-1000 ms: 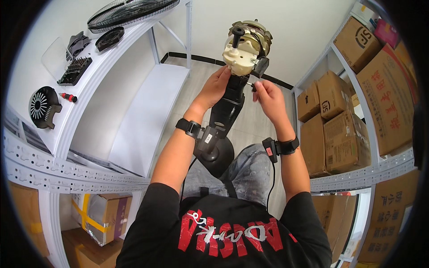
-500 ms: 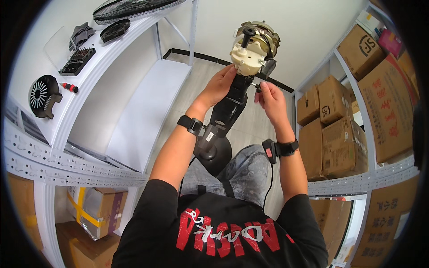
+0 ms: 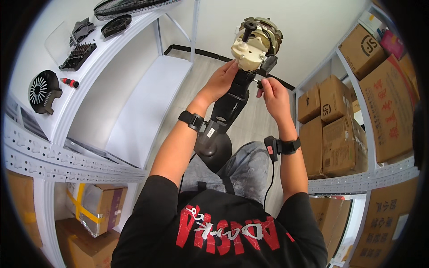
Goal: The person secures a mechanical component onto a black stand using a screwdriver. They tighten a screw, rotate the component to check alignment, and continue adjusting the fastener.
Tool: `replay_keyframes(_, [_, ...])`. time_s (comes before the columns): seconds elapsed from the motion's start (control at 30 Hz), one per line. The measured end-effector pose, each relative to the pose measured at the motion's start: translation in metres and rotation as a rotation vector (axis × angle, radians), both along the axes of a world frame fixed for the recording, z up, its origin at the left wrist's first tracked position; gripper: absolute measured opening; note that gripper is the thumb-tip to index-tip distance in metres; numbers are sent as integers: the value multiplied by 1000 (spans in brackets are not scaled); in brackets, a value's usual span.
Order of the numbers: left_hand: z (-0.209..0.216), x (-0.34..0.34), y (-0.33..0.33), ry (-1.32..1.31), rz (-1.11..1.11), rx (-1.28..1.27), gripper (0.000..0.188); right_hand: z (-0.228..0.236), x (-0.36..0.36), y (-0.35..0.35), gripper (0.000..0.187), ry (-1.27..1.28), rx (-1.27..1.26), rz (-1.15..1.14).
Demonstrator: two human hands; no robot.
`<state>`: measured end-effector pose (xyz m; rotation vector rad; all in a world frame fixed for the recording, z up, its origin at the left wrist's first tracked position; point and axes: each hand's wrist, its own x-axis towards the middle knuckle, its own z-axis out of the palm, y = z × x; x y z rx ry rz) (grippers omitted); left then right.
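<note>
In front of me stands a pedestal fan with its motor [image 3: 276, 38] bare and a cream-coloured gearbox housing [image 3: 248, 56] facing me. A black knob [image 3: 249, 27] sticks up from the housing. My left hand [image 3: 221, 82] is closed on the left side of the black fan neck [image 3: 242, 80], just under the housing; part of its grip is hidden. On the neck's other side, my right hand [image 3: 273, 94] pinches a small dark knob with a thin metal shank [image 3: 259, 84]. The shank points at the neck; whether its tip is inside cannot be made out.
A round black base [image 3: 214, 154] stands between my legs. The left white shelf [image 3: 96, 85] carries a fan grille [image 3: 129, 8], a bit set [image 3: 78, 57], a red-black screwdriver [image 3: 69, 82] and a round vented black cover [image 3: 44, 91]. Cardboard boxes [image 3: 338, 143] fill the right-hand shelves.
The fan head and my right hand sit slightly further right in the picture, with the whole view shifted a little. Both hands keep their grips.
</note>
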<state>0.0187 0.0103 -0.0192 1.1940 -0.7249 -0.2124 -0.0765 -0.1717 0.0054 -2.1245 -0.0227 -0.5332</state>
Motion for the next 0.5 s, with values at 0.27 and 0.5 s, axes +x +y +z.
replay_keyframes(0.27, [-11, 10, -2, -7, 17, -10, 49, -3, -4, 6, 19, -195, 37, 104])
replay_keyframes(0.5, [-6, 6, -4, 23, -45, -32, 49, -8, 9, -5, 36, 56, 188, 82])
